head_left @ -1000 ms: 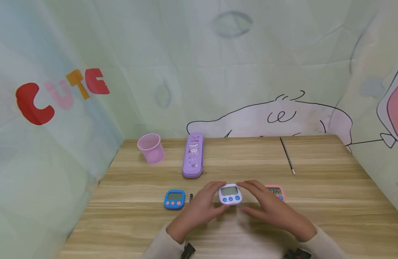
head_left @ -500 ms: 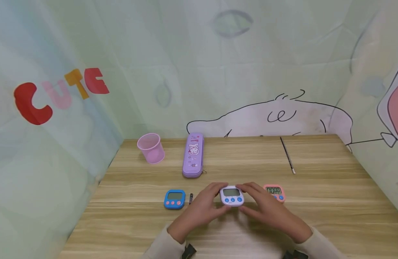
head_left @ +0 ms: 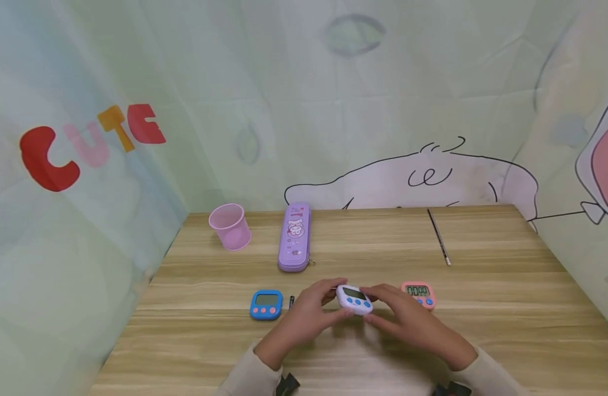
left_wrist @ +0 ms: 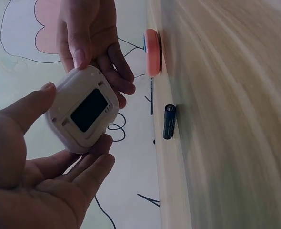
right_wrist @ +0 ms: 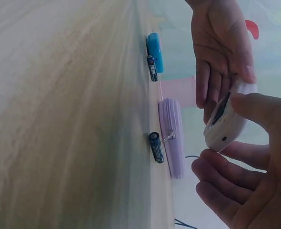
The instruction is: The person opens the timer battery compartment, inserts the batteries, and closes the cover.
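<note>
A white digital timer [head_left: 354,300] with blue buttons is held between both hands over the table, tilted down to the right. My left hand [head_left: 310,311] pinches its left side, thumb at the lower edge and fingers at the upper one. On the other side my right hand [head_left: 408,316] grips it the same way. In the left wrist view the timer's back [left_wrist: 83,107] shows a dark rectangular area. An AAA-size battery [head_left: 291,301] lies beside my left hand. The right wrist view shows a second battery [right_wrist: 156,148] on the table, hidden in the head view.
A blue timer [head_left: 266,305] lies to the left and a pink timer [head_left: 418,295] partly behind my right hand. Farther back are a pink cup [head_left: 231,228], a purple pencil case [head_left: 294,239] and a pencil [head_left: 439,237]. A printed curtain [head_left: 264,110] surrounds the table.
My right hand has closed in on the white timer and now holds it too. The timer has shifted slightly right and turned, its face tipping and its right side lower.
</note>
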Demonstrator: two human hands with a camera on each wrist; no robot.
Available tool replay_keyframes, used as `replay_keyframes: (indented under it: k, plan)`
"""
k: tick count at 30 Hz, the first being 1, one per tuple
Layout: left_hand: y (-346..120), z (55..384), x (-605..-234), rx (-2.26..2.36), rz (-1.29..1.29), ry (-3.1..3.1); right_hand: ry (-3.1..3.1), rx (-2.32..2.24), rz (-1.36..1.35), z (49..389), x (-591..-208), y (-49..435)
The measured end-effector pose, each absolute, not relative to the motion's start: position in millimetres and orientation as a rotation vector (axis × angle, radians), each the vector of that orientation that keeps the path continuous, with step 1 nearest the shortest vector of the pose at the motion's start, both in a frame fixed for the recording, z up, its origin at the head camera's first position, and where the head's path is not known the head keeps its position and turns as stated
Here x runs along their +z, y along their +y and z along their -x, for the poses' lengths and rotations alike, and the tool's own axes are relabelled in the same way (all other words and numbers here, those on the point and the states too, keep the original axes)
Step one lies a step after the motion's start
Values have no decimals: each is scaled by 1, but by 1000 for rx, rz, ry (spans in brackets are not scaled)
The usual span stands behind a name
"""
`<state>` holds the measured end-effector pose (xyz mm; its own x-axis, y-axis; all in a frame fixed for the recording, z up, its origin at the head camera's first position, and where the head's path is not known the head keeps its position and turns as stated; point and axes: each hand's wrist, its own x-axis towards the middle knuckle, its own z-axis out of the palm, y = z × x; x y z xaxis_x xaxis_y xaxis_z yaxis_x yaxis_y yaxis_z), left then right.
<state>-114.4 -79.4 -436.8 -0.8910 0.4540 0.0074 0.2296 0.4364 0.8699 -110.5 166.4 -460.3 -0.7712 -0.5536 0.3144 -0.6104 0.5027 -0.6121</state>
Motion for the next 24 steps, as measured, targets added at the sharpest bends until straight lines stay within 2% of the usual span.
replay_keyframes:
  k: [16, 24]
  plan:
    - [-77, 116, -442, 1531, -574, 2429, -2684, 1358, -1084, 109, -460, 162]
    - [-76, 116, -444, 1633, -497, 2329, -2729, 1531, -1012, 104, -453, 162]
